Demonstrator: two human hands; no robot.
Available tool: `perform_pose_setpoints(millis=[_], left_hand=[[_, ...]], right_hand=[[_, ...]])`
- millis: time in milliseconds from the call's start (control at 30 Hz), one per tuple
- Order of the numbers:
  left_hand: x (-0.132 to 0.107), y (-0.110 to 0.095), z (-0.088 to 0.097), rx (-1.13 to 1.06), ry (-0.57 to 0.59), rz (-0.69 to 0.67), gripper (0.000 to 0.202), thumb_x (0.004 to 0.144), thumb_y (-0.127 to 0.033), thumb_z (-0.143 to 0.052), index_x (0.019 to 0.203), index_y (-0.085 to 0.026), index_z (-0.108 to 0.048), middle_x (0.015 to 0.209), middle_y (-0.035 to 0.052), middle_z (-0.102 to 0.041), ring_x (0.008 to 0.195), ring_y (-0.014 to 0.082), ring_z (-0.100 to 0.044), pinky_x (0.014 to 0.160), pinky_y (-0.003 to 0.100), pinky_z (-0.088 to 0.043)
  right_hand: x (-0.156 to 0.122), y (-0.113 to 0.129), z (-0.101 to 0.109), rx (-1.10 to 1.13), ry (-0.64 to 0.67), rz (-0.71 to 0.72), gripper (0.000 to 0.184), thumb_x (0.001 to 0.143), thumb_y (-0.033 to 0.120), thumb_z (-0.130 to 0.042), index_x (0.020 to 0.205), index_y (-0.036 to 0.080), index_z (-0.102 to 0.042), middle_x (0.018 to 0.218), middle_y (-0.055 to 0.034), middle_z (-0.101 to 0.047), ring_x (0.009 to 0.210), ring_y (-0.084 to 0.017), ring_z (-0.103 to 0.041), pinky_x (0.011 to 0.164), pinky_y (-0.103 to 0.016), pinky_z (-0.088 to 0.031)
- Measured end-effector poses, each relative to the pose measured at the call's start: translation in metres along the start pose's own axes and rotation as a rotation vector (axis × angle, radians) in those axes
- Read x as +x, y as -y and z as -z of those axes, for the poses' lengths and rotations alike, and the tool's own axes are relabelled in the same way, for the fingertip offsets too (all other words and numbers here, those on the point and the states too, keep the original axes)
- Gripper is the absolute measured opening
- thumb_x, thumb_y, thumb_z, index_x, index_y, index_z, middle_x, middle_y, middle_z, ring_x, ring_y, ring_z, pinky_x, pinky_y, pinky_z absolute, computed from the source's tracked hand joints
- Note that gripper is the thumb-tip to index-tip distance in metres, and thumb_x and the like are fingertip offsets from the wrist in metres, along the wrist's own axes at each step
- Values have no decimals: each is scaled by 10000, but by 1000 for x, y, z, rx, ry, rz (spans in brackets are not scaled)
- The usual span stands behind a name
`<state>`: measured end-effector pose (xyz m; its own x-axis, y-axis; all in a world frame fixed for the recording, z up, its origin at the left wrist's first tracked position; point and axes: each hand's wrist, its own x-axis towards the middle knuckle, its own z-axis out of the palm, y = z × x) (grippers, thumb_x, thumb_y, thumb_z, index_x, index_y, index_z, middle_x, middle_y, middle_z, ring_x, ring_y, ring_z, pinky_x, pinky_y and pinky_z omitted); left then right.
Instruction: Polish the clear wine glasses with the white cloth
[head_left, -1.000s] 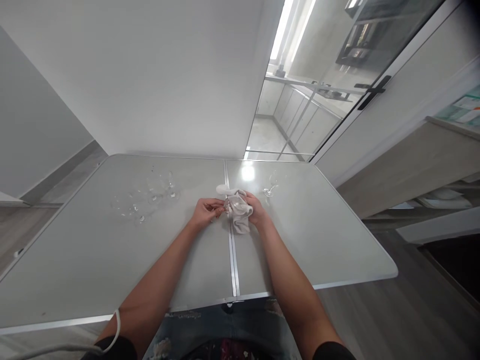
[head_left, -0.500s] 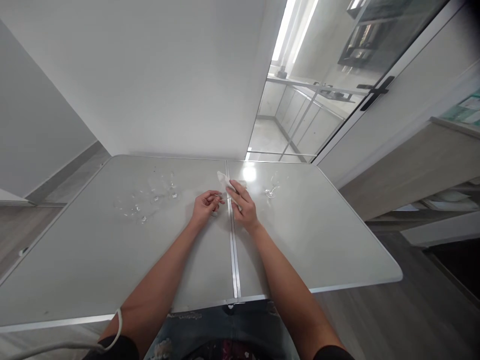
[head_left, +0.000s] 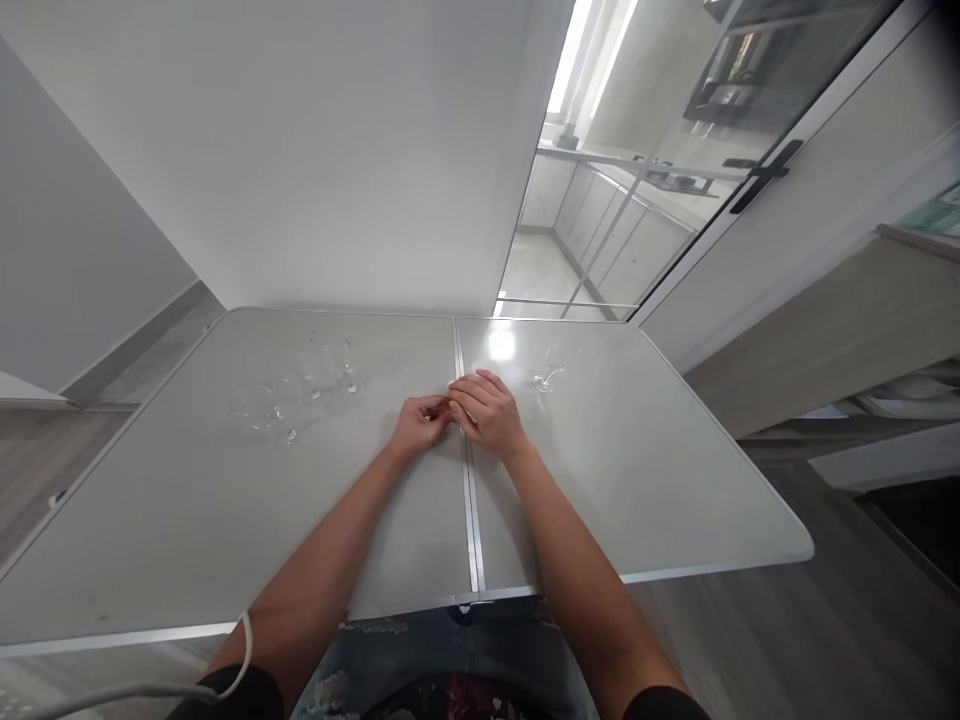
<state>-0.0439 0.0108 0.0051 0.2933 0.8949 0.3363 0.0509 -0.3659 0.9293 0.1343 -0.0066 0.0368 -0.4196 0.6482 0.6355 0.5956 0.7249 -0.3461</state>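
Note:
My left hand is closed, with its fingers curled round a small clear glass that is almost wholly hidden; only a glint shows below the fingers. My right hand meets it from the right, fingers bent over the same spot. A bit of white tissue peeks out at its fingertips, the rest covered. Both hands are close together at the metal seam of the table. To the left lie several clear glasses, seemingly stemmed. Another clear glass lies right of my right hand.
The pale folding table has a metal edge and stands against a white wall. Behind its right part is a glass door with a black handle. A white cable passes by my left arm.
The white tissue, standing up above my right fingers before, is now mostly under them. My right hand has turned and folded down over the glass beside my left hand.

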Motion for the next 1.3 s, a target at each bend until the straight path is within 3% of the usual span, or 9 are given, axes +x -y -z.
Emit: perform_pose_setpoints(millis=[167,333,500,633,767,933,1100,1233,1300], left_hand=[[2,4,2,-95,-62,3,222,738,-296,-758,634,-136,-644,566,-13,-546,531,97,-473,497,222,-362],[1,0,-2,-135,16,130,374,743,-452,-820,848,-97,-770,587,44,-654,480,105,-508,475,233,-379],[2,5,-2,-253,40,188,494,677,-509,-866,948,-104,-783,674,82,-731,453,113,-526,451,239,-375],[4,7,0,-324,49,175,431,717,-492,-850,902,-115,-753,698,77,-731,464,102,-520,481,246,-397],[7,7,0,-362,10,152,390,791,-495,-793,932,-152,-671,699,44,-701,544,129,-583,558,256,-448],[10,12,-1,-310,-174,35,397,736,-449,-851,887,-185,-596,820,17,-641,772,149,-606,698,244,-467],[11,12,0,-331,-327,47,478,759,-522,-814,1024,-193,-590,967,40,-637,884,173,-610,801,270,-478],[10,13,-1,-355,-330,64,513,790,-516,-788,1134,-205,-568,1042,52,-639,918,189,-627,811,291,-501],[10,15,-1,-334,-293,100,526,788,-492,-796,1167,-202,-573,1050,58,-650,926,196,-638,827,303,-512]], right_hand=[[4,9,-6,34,43,65,261,984,278,-531,1163,291,-720,1234,-25,-734,1259,-240,-610,1223,-529,-280],[6,12,-2,244,-258,-261,286,1004,331,-486,1042,243,-755,1114,-67,-755,1100,-238,-655,1086,-454,-426],[9,12,0,848,-436,-685,458,989,519,-449,894,198,-761,954,-64,-748,906,-210,-678,838,-334,-526],[11,16,-11,1391,-528,-808,472,944,613,-458,1032,225,-712,958,-39,-740,836,-203,-678,735,-325,-552],[12,24,-25,1569,-410,-853,513,936,641,-425,1117,222,-659,877,-53,-717,839,-230,-677,678,-344,-563],[9,30,-33,1380,-389,-837,491,881,666,-563,1071,222,-654,928,-58,-708,939,-226,-664,769,-329,-558],[3,30,-32,1271,-122,-692,464,902,584,-579,1196,231,-648,991,-52,-701,1040,-217,-630,914,-331,-514],[-1,19,-32,1246,38,-656,393,841,447,-665,1147,202,-655,945,-31,-688,911,-197,-621,871,-319,-511],[-1,15,-37,1203,-9,-671,404,807,429,-719,1129,198,-643,957,-24,-688,886,-183,-616,866,-306,-509]])
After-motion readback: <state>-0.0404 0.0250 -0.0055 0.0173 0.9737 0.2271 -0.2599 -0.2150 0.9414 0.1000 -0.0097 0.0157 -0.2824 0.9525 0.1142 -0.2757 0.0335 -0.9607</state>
